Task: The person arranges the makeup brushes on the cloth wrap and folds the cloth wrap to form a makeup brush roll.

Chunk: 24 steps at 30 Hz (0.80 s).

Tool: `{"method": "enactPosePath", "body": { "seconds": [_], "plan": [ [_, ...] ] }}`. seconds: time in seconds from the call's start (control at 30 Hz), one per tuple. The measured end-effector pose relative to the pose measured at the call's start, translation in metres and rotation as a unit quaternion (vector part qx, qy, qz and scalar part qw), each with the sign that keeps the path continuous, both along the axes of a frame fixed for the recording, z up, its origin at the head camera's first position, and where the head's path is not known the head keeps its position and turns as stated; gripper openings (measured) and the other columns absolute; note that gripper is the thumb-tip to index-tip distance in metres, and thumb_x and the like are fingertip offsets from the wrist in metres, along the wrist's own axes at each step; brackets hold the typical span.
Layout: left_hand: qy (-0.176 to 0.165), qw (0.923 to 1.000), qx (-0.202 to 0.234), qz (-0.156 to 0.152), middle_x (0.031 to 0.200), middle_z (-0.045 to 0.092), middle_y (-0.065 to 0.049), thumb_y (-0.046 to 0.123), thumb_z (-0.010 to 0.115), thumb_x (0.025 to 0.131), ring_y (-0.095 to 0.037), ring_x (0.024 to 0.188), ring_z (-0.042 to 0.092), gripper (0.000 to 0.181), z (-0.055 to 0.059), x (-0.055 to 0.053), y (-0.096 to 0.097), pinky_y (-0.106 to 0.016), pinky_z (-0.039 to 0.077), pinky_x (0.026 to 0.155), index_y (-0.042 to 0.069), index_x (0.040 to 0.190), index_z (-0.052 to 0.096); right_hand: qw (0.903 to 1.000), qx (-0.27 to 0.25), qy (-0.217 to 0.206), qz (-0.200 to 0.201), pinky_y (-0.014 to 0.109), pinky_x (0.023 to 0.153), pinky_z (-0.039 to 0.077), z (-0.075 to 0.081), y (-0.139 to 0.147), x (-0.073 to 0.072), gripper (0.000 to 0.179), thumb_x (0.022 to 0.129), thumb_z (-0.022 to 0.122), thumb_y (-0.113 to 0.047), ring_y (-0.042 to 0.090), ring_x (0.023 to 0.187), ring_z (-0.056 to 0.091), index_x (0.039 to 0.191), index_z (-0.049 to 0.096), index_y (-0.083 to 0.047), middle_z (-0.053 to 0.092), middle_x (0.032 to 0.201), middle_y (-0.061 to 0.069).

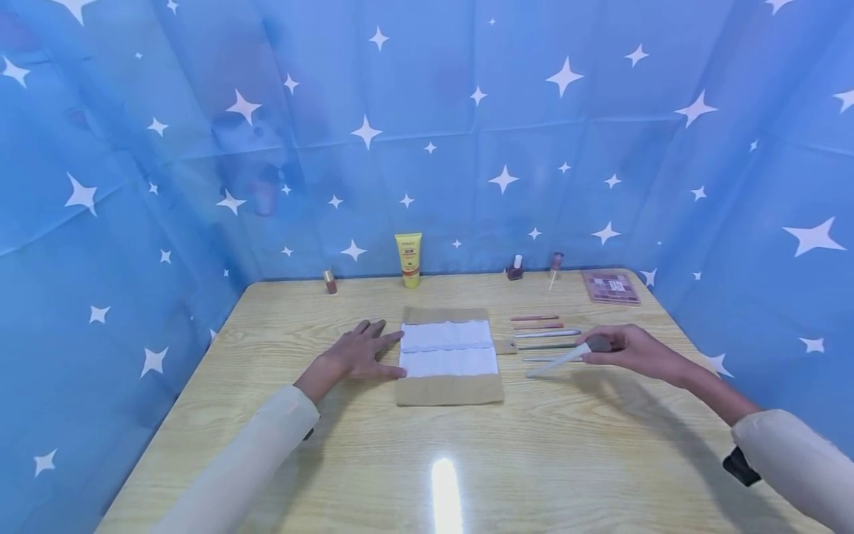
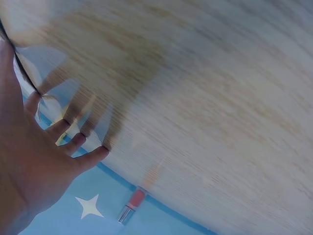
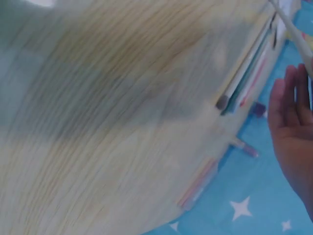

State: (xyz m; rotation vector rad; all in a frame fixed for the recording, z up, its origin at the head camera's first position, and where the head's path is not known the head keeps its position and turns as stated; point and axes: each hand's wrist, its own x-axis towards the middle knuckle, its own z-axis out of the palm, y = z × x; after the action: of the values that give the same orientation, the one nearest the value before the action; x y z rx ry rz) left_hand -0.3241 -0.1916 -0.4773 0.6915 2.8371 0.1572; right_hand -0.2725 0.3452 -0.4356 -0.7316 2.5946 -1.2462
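A tan cloth brush roll (image 1: 450,391) with white inner pockets lies spread flat on the table. My left hand (image 1: 353,354) rests at its left edge, fingers spread, thumb and a fingertip touching the edge. To the right, my right hand (image 1: 630,348) pinches a large makeup brush (image 1: 559,362) near its dark bristles, the pale handle slanting down toward the roll. In the right wrist view only part of that brush's handle (image 3: 293,34) shows. Beneath the held brush lie several thinner brushes (image 1: 548,334) in a row, beside the roll's strap (image 1: 505,347).
Along the table's back edge stand a small lip gloss (image 1: 330,282), a yellow tube (image 1: 409,261), a dark nail polish bottle (image 1: 515,268) and a pinkish tube (image 1: 557,263). An eyeshadow palette (image 1: 611,288) lies at the back right. Blue star-printed curtain (image 1: 427,163) encloses the back and sides.
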Motion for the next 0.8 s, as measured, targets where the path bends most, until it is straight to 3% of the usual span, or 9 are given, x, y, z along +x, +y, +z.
{"method": "enactPosePath", "body": {
  "seconds": [0.23,0.4,0.5,0.67,0.8],
  "plan": [
    [-0.006,1.0,-0.003,0.003,0.172,0.019,-0.013,0.089,0.051,0.084,-0.042,0.157,0.015,0.097,0.002,-0.001,0.003,-0.066,0.022,0.122,0.039,0.164,0.029,0.9959,-0.026,-0.065,-0.057,0.036,0.077,0.058,0.013,-0.018,-0.011,0.045,0.101,0.07,-0.026,0.021,0.095,0.071,0.137,0.062,0.0,0.072,0.114,0.021],
    [-0.009,0.9999,0.004,0.007,0.172,0.019,-0.013,0.088,0.053,0.083,-0.042,0.157,0.015,0.097,0.002,-0.001,0.003,-0.066,0.02,0.122,0.039,0.164,0.03,0.9943,-0.061,-0.062,-0.062,0.031,0.09,0.058,0.023,-0.037,-0.023,0.042,0.104,0.066,-0.027,0.016,0.107,0.071,0.131,0.059,0.004,0.072,0.119,0.018],
    [-0.011,0.9998,0.01,0.01,0.172,0.019,-0.013,0.087,0.054,0.083,-0.042,0.157,0.014,0.097,0.002,-0.001,0.003,-0.066,0.019,0.123,0.039,0.164,0.031,0.994,-0.068,-0.055,-0.065,0.034,0.094,0.058,0.027,-0.051,-0.029,0.043,0.105,0.065,-0.029,0.021,0.11,0.072,0.13,0.058,0.005,0.071,0.123,0.021],
    [-0.012,0.9996,0.022,0.011,0.172,0.019,-0.014,0.086,0.057,0.083,-0.042,0.157,0.015,0.097,0.001,-0.001,0.002,-0.066,0.019,0.123,0.036,0.164,0.033,0.9923,-0.072,-0.056,-0.084,0.045,0.1,0.056,0.031,-0.076,-0.037,0.058,0.103,0.068,-0.031,0.029,0.116,0.07,0.145,0.051,0.005,0.062,0.136,0.026],
    [-0.011,0.9996,0.024,0.012,0.172,0.02,-0.014,0.086,0.057,0.083,-0.042,0.157,0.016,0.098,0.0,-0.001,0.001,-0.065,0.02,0.123,0.035,0.163,0.034,0.9909,-0.087,-0.065,-0.08,0.045,0.098,0.057,0.031,-0.095,-0.043,0.063,0.104,0.067,-0.029,0.027,0.112,0.071,0.15,0.044,0.007,0.056,0.142,0.031]
  ]
}}
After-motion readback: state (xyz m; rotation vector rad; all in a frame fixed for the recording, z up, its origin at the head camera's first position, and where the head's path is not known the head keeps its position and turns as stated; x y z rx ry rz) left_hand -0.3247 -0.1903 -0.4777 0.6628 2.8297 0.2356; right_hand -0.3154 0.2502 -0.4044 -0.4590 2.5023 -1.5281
